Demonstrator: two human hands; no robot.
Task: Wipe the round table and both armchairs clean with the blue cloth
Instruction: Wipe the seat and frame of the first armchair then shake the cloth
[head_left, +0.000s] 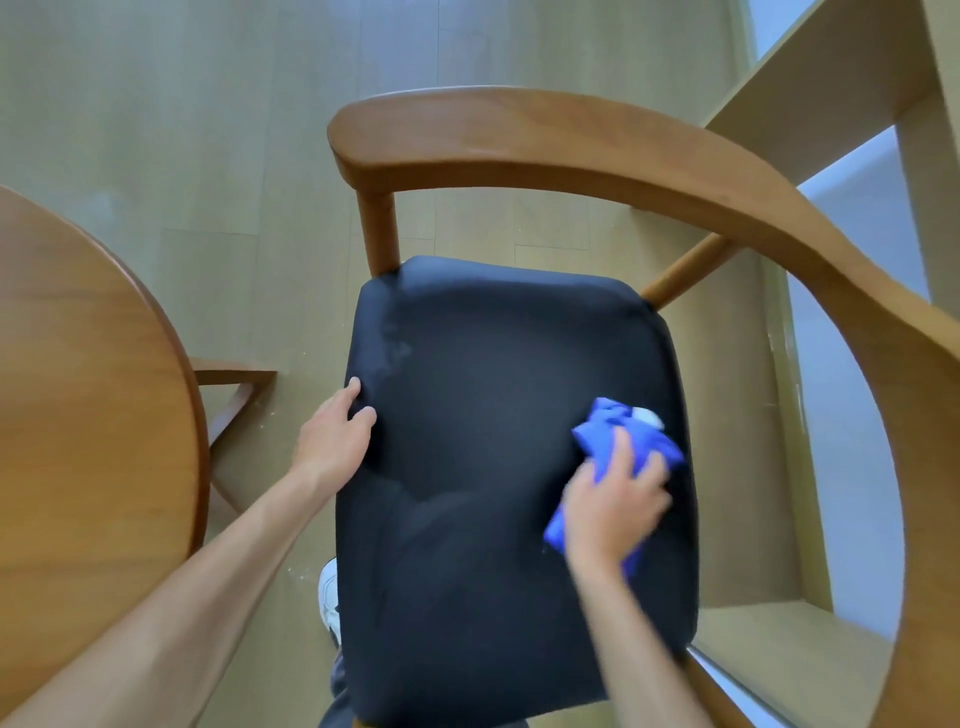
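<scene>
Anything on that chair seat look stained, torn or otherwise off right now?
Yes: a pale, streaky patch marks the dark seat cushion near its far-left corner, beyond the left hand. Damp or dust, I cannot tell. No tears visible.

No legible text, label, brand, number or sign anywhere: none on surfaces under, beside or beyond either hand.

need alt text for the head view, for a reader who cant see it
Seen from above, a right hand presses a crumpled blue cloth onto the black padded seat of a curved wooden armchair, while the left hand grips the seat's left edge. A round wooden table stands at left.
</scene>
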